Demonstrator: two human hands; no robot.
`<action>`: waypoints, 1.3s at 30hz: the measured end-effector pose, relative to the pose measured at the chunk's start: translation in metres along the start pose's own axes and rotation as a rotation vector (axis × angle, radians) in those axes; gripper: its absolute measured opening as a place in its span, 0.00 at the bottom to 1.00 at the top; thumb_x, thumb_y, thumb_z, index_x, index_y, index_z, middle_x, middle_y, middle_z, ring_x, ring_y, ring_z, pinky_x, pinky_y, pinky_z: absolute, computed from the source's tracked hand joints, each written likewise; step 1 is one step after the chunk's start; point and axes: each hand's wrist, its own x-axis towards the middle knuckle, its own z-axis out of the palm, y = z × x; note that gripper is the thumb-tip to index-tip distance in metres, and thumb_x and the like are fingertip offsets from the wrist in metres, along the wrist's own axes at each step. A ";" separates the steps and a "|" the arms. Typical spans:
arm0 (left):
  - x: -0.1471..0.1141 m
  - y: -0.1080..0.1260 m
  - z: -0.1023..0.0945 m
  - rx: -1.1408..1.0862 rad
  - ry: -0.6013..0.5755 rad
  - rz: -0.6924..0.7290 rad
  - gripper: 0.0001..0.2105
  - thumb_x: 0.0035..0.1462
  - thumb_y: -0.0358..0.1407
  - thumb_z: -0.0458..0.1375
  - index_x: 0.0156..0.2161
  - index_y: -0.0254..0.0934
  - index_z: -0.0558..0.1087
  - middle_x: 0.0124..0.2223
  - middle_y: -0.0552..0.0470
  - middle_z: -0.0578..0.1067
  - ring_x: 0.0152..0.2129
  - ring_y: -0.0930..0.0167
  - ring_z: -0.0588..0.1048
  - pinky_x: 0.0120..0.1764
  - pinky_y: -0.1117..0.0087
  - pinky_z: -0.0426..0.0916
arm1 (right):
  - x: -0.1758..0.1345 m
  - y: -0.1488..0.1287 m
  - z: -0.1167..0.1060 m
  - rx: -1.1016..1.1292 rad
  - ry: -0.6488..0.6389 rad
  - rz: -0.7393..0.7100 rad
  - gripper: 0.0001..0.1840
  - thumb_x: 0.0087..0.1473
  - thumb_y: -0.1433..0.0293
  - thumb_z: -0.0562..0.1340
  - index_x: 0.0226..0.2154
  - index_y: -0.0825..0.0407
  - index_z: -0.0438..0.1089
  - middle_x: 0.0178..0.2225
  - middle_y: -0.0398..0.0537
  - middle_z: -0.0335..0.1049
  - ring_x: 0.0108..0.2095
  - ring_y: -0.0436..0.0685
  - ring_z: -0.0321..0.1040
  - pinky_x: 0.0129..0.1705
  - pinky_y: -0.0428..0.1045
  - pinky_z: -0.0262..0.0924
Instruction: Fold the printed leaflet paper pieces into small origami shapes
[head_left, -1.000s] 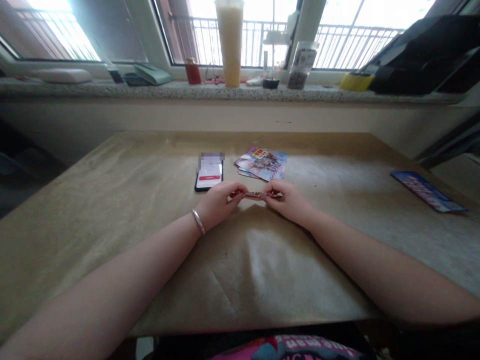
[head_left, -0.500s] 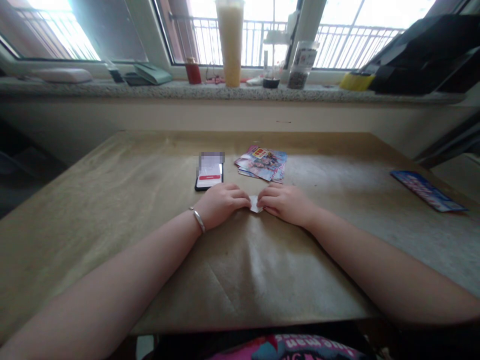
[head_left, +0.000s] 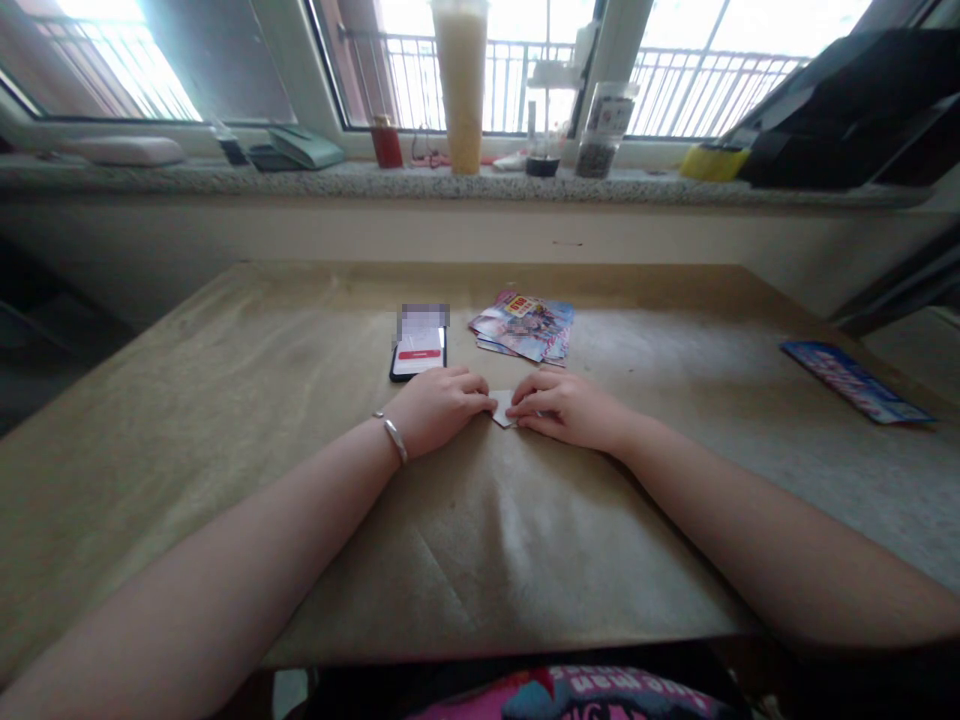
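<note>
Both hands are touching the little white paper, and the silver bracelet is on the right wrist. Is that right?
Not quite: the silver bracelet is on the left wrist, not the right, as the head view shows. The left hand and right hand do both touch the little white paper.

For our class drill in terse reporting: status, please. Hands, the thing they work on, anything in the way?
Left hand, right hand: both touching small white paper. Paper between them, partly covered. Phone just beyond left hand, clear of the paper.
</note>
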 end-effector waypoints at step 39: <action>0.000 0.004 -0.002 -0.147 -0.010 -0.054 0.13 0.58 0.29 0.51 0.44 0.38 0.76 0.49 0.50 0.76 0.44 0.68 0.75 0.47 0.67 0.70 | 0.001 0.003 0.003 -0.150 0.052 0.171 0.11 0.55 0.65 0.60 0.38 0.48 0.77 0.37 0.50 0.72 0.38 0.56 0.66 0.41 0.52 0.59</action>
